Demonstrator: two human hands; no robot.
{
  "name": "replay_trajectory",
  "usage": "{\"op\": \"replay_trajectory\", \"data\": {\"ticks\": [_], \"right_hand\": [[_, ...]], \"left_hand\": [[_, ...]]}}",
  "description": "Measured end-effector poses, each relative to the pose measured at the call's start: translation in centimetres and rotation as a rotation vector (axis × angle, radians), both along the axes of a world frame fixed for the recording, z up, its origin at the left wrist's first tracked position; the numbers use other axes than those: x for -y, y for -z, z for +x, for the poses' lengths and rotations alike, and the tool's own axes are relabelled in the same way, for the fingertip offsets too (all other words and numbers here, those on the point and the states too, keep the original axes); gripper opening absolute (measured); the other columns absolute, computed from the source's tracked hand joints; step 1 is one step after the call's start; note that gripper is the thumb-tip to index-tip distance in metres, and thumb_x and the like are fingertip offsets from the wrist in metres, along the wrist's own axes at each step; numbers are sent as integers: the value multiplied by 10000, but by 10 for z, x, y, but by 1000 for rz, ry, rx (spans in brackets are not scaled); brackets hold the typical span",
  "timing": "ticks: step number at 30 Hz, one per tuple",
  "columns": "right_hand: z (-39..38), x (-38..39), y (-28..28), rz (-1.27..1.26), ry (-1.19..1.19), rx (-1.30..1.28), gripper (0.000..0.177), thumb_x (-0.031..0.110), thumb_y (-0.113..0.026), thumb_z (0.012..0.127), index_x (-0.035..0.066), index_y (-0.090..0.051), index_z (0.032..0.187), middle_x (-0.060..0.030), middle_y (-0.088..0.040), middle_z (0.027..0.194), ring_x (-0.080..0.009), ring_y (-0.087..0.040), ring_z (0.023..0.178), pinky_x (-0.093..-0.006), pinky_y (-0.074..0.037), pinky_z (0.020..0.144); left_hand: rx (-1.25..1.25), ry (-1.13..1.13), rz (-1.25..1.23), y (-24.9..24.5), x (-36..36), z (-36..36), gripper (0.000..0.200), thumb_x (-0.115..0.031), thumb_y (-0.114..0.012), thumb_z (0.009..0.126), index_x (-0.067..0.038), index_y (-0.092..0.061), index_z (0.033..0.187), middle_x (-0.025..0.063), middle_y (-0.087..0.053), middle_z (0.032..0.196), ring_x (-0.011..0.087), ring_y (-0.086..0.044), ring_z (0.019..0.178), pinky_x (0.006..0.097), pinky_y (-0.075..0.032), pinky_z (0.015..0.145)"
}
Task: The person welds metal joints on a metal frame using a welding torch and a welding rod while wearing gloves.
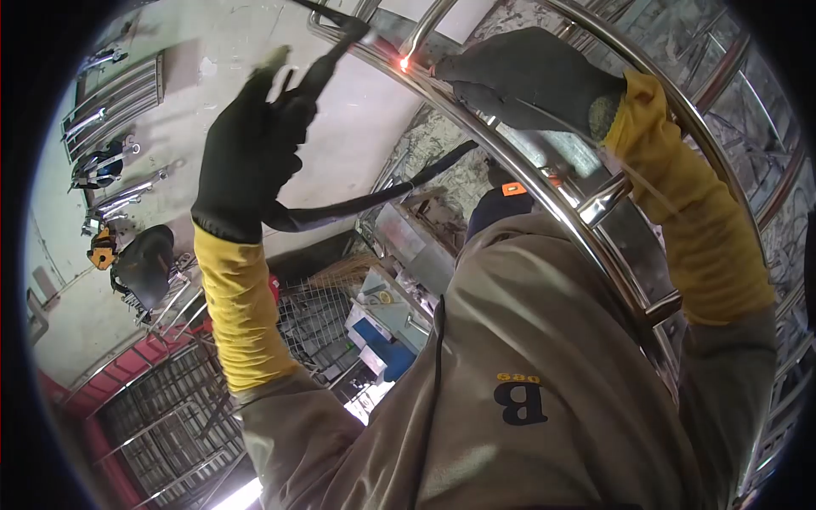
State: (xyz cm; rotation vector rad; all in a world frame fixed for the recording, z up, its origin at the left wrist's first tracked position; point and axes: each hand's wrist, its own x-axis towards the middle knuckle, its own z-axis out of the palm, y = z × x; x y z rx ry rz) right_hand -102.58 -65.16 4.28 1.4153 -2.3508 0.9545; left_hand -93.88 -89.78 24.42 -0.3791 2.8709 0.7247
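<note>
My left hand (pixel 253 157), in a black glove with a yellow cuff, is closed around a black welding torch (pixel 330 66). The torch head points right, and a black hose (pixel 374 201) trails from below the hand. A small red-white spot (pixel 405 64) glows where a bent tube meets a shiny steel tube frame (pixel 510 166). Just right of that glow, my gloved right hand (pixel 527 78) is closed, its fingertips close to the frame. A thin filler rod (pixel 637 174) runs back from this hand past the yellow cuff. The fingers' exact hold on it is hidden.
Curved steel rails (pixel 693 127) surround my right arm. Wrenches (pixel 127 200) and a dark welding helmet (pixel 146 265) hang on the pale wall at left. Below are a wire mesh basket (pixel 316 319), a metal box (pixel 414 242) and a rack of bars (pixel 166 425).
</note>
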Motion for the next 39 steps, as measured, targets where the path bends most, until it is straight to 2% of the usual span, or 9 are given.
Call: {"op": "replay_trajectory", "data": {"ticks": [3,6,8,16,20,23,33,38,39], "right_hand": [[2,2,-2,66,19,35,306,250,-587,1059,96,-732,1280,-136,-749,994,-324,-749,897,-414,-609,782],[0,-1,7,-189,-83,213,223,197,-702,959,111,-753,1158,-128,-755,935,-342,-748,852,-441,-615,779],[-1,-4,6,-233,-87,105,210,197,-715,943,98,-747,1126,-135,-756,968,-362,-743,875,-449,-610,774],[-2,-3,-11,-72,-114,144,213,268,-696,967,77,-735,1053,-159,-709,908,-406,-709,837,-501,-577,743],[-4,-3,-8,-88,-108,64,190,239,-708,961,74,-740,1051,-152,-715,922,-398,-704,818,-485,-576,725],[-7,-2,-13,20,-84,139,175,220,-716,970,65,-738,1048,-155,-719,910,-399,-702,810,-478,-575,715],[-10,7,-19,144,25,182,189,226,-613,1029,67,-714,1015,-167,-701,846,-413,-695,808,-515,-554,738],[-13,2,-11,-154,4,431,347,339,-617,1042,68,-765,1200,-153,-765,953,-293,-748,891,-402,-581,804],[-8,-1,-18,-161,37,703,388,360,-607,1057,65,-755,1261,-128,-778,999,-273,-751,929,-391,-581,823]], "left_hand": [[-165,-223,390,7,24,21,582,-171,-608,1101,-118,-441,1656,28,-620,895,62,-498,607,216,-395,536],[-267,-431,718,48,85,63,353,-384,-598,1134,-53,-627,1252,78,-673,926,121,-574,615,259,-478,533],[-389,-665,897,100,96,100,483,-516,-548,1129,-60,-635,1260,55,-668,918,175,-608,626,307,-529,562],[-374,-1082,1352,268,72,230,241,-275,-549,1103,-63,-624,1017,106,-659,803,264,-661,722,401,-573,698],[-266,-879,1070,299,42,255,255,-282,-545,1104,-56,-632,1024,107,-672,828,269,-664,741,389,-570,730],[-286,-1067,1629,311,23,253,208,-255,-537,1124,-77,-645,1122,106,-687,870,278,-699,781,404,-593,716],[-291,-1011,1681,292,-14,252,215,-289,-592,1095,-88,-648,1047,88,-675,806,281,-683,693,426,-587,638],[-418,-826,1486,313,1,267,257,-243,-549,1127,-20,-675,1152,43,-702,919,158,-665,781,285,-558,713],[-362,-811,1597,317,8,268,247,-254,-573,1115,-32,-676,1145,36,-698,917,160,-666,783,290,-557,711]]}}
